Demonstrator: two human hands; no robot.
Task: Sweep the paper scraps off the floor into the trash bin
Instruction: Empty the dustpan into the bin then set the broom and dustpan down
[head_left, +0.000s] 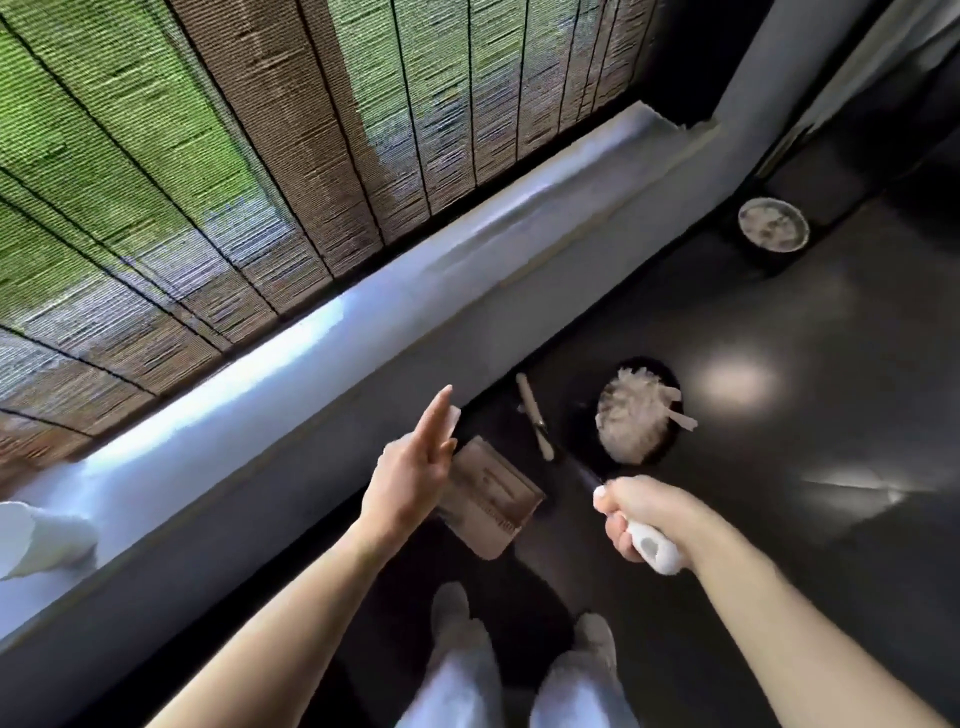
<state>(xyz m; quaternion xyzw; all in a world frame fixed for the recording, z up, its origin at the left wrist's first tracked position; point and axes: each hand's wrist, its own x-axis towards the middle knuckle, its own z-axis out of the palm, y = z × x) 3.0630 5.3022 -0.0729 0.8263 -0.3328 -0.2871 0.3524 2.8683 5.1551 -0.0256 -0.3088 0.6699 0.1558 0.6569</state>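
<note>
1. Paper scraps (631, 415): a pale, shredded heap, with a few strips poking out at its 3 o'clock edge. It fills a round black bin (662, 454) that stands on the floor at 4 o'clock of the view.
2. Right hand (641, 514), at 5 o'clock: fingers curled tight round a white handle (657, 553). A dark shaft (584, 475) runs from it toward the bin; whether the two join cannot be told.
3. Left hand (410, 473), at 6 o'clock: fingers straight and together, holding nothing, raised above a beige ribbed tray (493, 499) on the floor.
4. Pale stick (535, 421): lies flat on the floor between the tray and the bin.
5. Second round bin (766, 262), at 2 o'clock, well apart: pale matter shows inside.
6. Floor (779, 519): dark and glossy, with two bright reflections.
7. Sill (363, 322): a pale ledge running from 8 o'clock to 1 o'clock. A white object (47, 540) rests on it at 8 o'clock.
8. Woven blind (208, 156): brown and green bands crossed by dark cords, above the sill.
9. Light shoes (452, 603), at 6 o'clock.
</note>
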